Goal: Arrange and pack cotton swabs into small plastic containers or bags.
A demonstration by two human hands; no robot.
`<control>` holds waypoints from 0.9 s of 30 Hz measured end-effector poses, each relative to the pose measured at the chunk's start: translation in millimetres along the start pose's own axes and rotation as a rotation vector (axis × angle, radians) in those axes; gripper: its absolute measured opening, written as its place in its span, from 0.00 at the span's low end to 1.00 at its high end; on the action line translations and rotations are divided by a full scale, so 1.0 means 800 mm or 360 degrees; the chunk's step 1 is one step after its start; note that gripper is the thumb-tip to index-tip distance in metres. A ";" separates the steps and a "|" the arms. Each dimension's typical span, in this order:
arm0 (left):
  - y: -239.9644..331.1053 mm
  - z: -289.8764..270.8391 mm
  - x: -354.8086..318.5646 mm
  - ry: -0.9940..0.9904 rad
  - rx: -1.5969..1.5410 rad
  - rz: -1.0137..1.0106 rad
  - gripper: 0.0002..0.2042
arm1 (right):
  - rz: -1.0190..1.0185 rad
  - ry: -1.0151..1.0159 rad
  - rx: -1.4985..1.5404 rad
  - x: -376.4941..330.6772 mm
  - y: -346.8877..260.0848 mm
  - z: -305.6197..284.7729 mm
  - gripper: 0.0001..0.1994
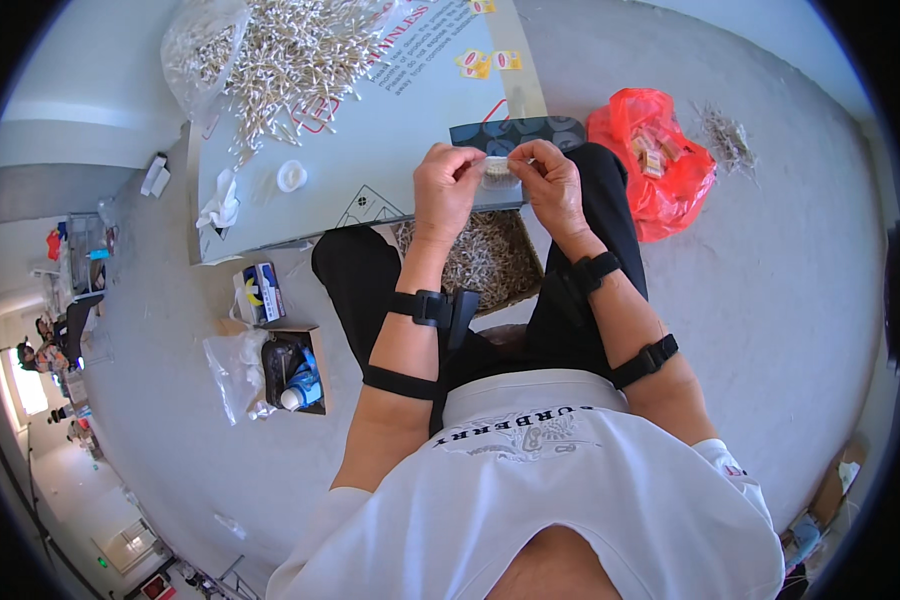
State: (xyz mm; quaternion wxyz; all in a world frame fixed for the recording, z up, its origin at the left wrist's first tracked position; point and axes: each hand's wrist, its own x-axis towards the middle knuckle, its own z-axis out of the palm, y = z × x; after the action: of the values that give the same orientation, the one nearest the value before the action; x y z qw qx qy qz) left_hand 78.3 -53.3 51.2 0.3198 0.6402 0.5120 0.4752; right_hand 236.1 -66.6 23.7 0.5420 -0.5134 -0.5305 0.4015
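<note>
Left fingers (469,160) and right fingers (524,164) both pinch a small clear tub (500,179) near its top, one set per side. Tub is between them, by the near edge of the desk (395,150). Under the fingers, toward the body: open box (511,302), full of loose swabs (480,260). Just beyond the fingers, dark patterned sheet (565,132). Left of them, white round piece (291,176); farther up-left, big swab heap (300,65). Right, red bag (678,205).
</note>
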 end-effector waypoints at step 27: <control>0.045 0.009 0.012 -0.0211 0.0817 0.0888 0.07 | -0.0335 -0.0042 -0.0438 0.000 -0.047 -0.019 0.04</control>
State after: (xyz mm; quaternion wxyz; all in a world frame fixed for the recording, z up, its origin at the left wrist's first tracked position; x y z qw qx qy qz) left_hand 97.9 -53.2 83.8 0.0399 0.8435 0.3986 0.3578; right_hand 246.8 -74.0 62.0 0.4986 -0.5189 -0.6385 0.2729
